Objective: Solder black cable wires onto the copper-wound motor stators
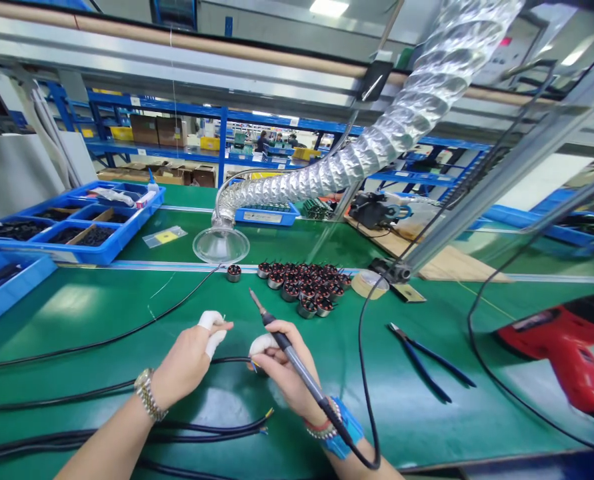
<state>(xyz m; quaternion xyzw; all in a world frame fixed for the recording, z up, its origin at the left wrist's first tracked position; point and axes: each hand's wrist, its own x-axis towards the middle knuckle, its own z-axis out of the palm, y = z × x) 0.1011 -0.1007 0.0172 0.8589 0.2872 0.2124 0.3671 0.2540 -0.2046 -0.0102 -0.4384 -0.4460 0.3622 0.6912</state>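
Observation:
My right hand (289, 370) grips a soldering iron (297, 363), its tip pointing up and away to the left. Between the thumb and a white-covered finger of that hand is the end of a black cable (229, 360) with small coloured wires. My left hand (191, 357), two fingers wrapped in white covers, is pinched closed; a short thin strand, seemingly solder wire (224, 318), pokes out at its fingertips. Beyond the iron's tip stands a cluster of small round motors (307, 283) with copper windings. One single motor (233, 273) sits apart, left of them.
Several black cables (207, 433) lie at front left. A fume duct's clear hood (221, 246) hangs behind the motors. Blue parts trays (121, 247) stand at left. Right are a tape roll (370, 285), pliers (427, 360), and a red power tool (567, 353).

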